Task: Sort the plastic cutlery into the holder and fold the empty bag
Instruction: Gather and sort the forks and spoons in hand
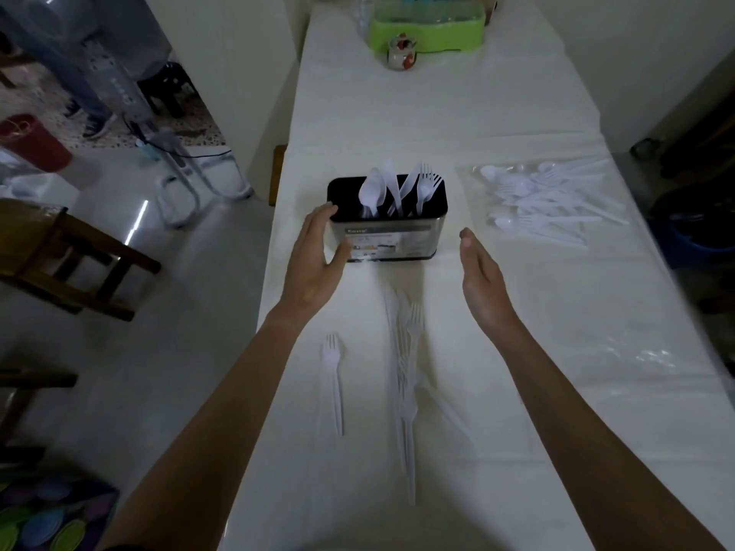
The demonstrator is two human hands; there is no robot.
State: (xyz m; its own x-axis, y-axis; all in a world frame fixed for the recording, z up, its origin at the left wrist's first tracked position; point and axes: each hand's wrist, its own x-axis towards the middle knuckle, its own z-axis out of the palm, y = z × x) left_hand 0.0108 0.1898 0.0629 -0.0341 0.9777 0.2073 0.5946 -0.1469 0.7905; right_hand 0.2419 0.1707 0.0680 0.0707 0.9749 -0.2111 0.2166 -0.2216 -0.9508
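Two bare forearms reaching forward over a long white surface (437, 113), palms turned toward each other. Left hand (314, 258) spread open, fingers against the left end of the holder (391, 240), thumb on its front face near the label; touching rather than gripping, nothing lifted. Right hand (479, 272) also open, fingers straight and together, edge-on to the camera, empty, just right of the holder's front corner and apart from it. Holder upright near the middle of the surface, dark rim, shiny metal body. Inside it, standing handles-down: white spoons (370, 190) at the left, knives (395, 188) in the middle, forks (427, 186) at the right. To the right and slightly beyond, a clear plastic bag (473, 177) lying flat with a loose heap of white cutlery (549, 200) on or in it; impossible to say which. Nearer the camera, between the forearms, a small pile of forks and knives (407, 375) lying lengthwise, tines pointing away. Left of that pile, a single fork (334, 375) lying alone, well apart from it. At the far end of the surface, a green tray (427, 29) with a small patterned pot (401, 53) in front. Off the left edge, a wooden chair (71, 256) on a pale floor.
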